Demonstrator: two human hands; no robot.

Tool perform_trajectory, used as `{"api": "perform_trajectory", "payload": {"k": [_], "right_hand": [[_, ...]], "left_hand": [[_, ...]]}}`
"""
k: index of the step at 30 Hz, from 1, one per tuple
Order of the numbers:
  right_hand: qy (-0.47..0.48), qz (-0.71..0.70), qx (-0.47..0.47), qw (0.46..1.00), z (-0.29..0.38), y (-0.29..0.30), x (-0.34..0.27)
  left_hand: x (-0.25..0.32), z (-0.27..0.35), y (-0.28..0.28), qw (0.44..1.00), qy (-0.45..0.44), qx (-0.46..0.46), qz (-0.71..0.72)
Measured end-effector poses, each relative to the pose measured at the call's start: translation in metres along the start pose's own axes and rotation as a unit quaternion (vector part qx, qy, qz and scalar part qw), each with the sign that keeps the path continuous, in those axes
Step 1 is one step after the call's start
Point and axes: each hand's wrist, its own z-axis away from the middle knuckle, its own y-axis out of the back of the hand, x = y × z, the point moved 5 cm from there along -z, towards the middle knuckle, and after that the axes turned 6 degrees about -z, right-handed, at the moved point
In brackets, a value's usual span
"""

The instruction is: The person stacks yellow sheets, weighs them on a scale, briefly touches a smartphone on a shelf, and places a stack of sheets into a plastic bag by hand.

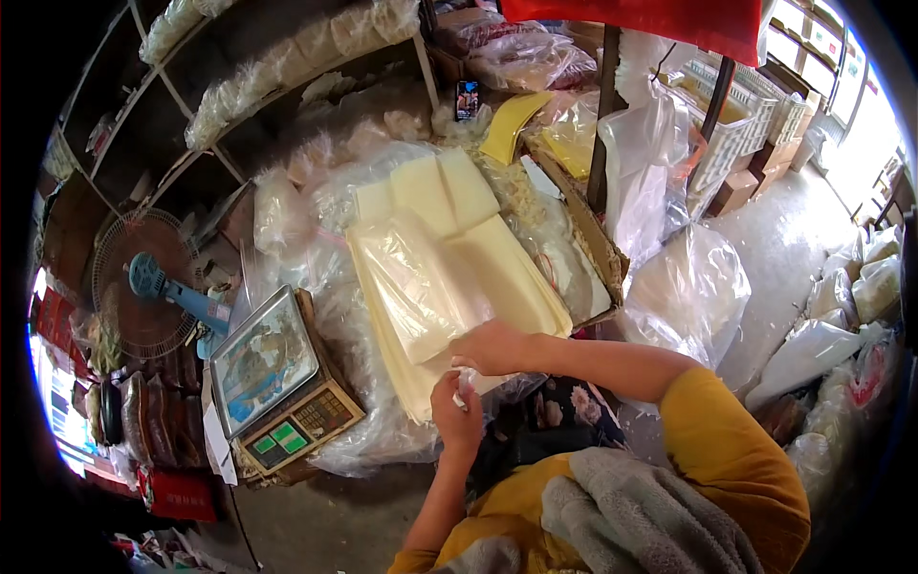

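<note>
A clear plastic bag (412,287) with pale sheets inside lies slantwise on a broad stack of pale yellow sheets (513,269). My right hand (491,348) is closed around the bag's near end, its fingers bunched at the plastic. Just below it, my left hand (457,416) pinches a gathered bit of clear plastic between thumb and fingers; it looks like the bag's mouth, though the fingers partly hide it. Folded pale yellow sheets (445,188) rest on the far part of the stack.
Left of the stack stands a digital scale (265,359) with a metal pan, beside a blue fan (179,294). A cardboard box edge (584,237) borders the right side. A lit phone (466,100) stands at the back. Full plastic bags (688,294) sit on the right.
</note>
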Motion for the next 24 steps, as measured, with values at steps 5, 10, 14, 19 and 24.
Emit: {"api": "perform_trajectory", "payload": {"k": [5, 10, 14, 19, 24], "right_hand": [[-0.032, -0.067, 0.003, 0.997, 0.004, 0.007, -0.002], [-0.011, -0.173, 0.119, 0.978, 0.035, 0.045, -0.022], [-0.015, -0.080, 0.015, 0.997, 0.053, 0.017, -0.022], [-0.007, -0.042, -0.064, 0.997, 0.053, 0.011, -0.029], [0.004, 0.026, -0.044, 0.999, 0.051, 0.021, 0.030]], "left_hand": [[0.017, -0.010, 0.001, 0.970, -0.210, -0.048, -0.116], [-0.030, -0.006, -0.008, 0.977, -0.044, -0.208, -0.011], [-0.036, -0.002, -0.017, 0.884, 0.247, -0.255, 0.303], [-0.034, -0.004, -0.004, 0.900, 0.243, -0.170, 0.319], [-0.049, -0.035, 0.049, 0.988, -0.092, -0.034, -0.119]]}}
